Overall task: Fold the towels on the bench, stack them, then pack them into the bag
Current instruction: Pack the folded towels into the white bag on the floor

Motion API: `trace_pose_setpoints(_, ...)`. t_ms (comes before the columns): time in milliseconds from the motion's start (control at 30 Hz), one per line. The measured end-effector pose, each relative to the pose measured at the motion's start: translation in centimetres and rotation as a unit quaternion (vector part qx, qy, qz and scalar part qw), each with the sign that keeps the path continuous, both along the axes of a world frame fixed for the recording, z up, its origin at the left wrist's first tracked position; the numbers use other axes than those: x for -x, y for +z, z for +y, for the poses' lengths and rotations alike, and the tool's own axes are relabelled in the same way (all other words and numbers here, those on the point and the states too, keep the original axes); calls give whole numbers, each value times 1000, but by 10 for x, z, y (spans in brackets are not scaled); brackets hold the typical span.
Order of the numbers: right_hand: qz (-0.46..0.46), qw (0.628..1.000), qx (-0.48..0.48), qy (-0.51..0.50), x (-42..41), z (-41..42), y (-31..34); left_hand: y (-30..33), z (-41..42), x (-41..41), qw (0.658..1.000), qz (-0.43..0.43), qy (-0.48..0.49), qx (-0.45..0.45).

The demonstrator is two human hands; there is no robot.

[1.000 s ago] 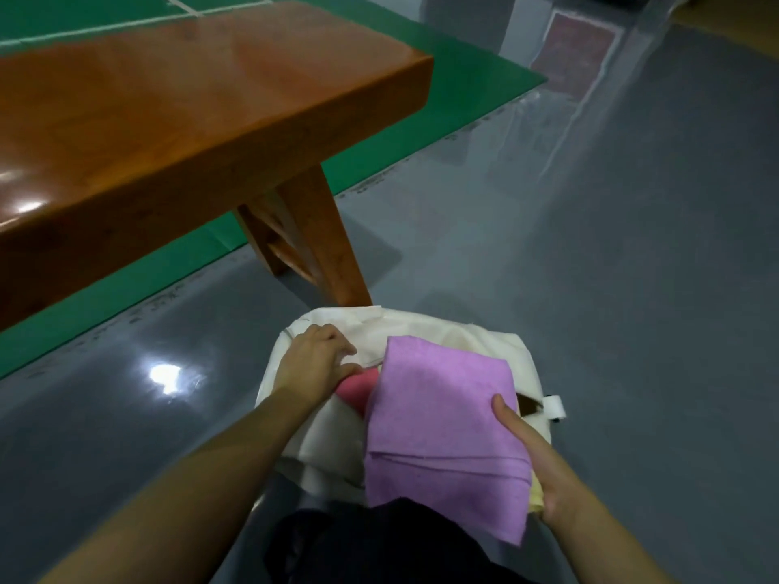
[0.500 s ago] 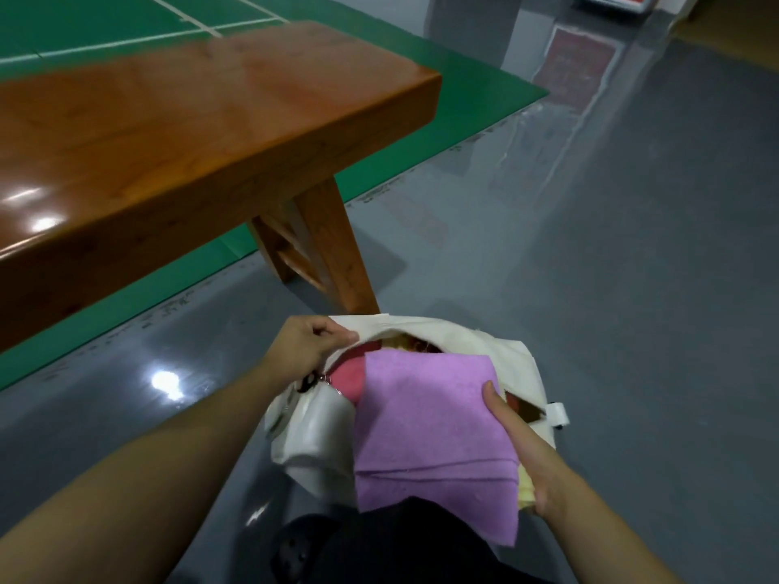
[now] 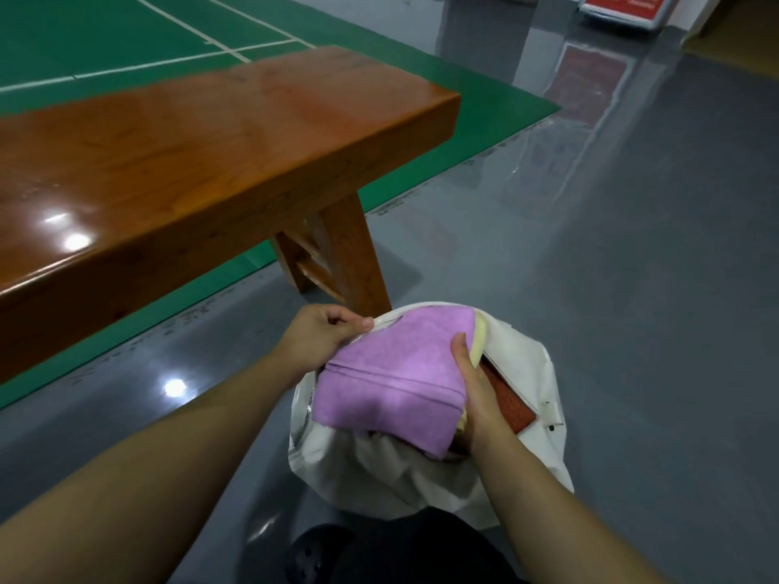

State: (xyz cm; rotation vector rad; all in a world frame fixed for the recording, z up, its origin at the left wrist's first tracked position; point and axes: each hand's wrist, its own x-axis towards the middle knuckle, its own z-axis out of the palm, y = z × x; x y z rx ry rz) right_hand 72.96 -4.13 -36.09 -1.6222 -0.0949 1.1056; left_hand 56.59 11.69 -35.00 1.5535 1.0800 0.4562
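Observation:
A white fabric bag [image 3: 527,415] sits on the grey floor beside the bench leg. My left hand [image 3: 320,335] pinches the bag's rim at the far left of its mouth. A stack of folded towels lies partly inside the mouth, with a purple towel [image 3: 388,381] on top and a pale yellow towel [image 3: 480,335] showing at its right edge. My right hand [image 3: 476,394] grips the stack's right side, thumb on the purple towel. The lower towels are mostly hidden. A reddish patch [image 3: 510,402] shows inside the bag to the right.
The glossy wooden bench [image 3: 189,153] fills the upper left, its leg [image 3: 345,259] just behind the bag. A green court mat [image 3: 484,120] lies beyond it. Grey floor spreads to the right. A dark shoe [image 3: 316,554] is at the bottom edge.
The towel stack has gone forward and deeper into the bag's mouth with my right hand. My left hand kept hold of the rim. The camera tilted up.

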Motion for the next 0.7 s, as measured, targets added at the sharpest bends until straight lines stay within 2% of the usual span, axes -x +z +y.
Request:
trace_pose_setpoints(100, -68, 997, 23, -6, -3, 5, -5, 0, -1, -5, 1000, 17, 9, -18)
trace_pose_setpoints(267, -74, 995, 50, 45, -15, -12, -12, -7, -13, -4, 997, 40, -12, -68)
trace_pose_setpoints(333, -118, 990, 50, 51, -17, -19, -13, -10, -26, -4, 986, 67, -15, -149)
trace_pose_setpoints(400, -166, 984, 43, 56, -15, -26, -15, -11, -45, -3, 964, 55, -33, -258)
trace_pose_setpoints(500, -213, 970, 44, 105, -9, -36, -14, -13, -75, -10, 918, -20, -174, -357)
trace_pose_setpoints(600, -236, 957, 53, 160, -11, -51, -5, -33, -91, -24, 900, 10, -305, -312)
trace_pose_setpoints(700, -284, 923, 107, 236, -21, -65, -4, -48, -94, -33, 907, 53, -342, -238)
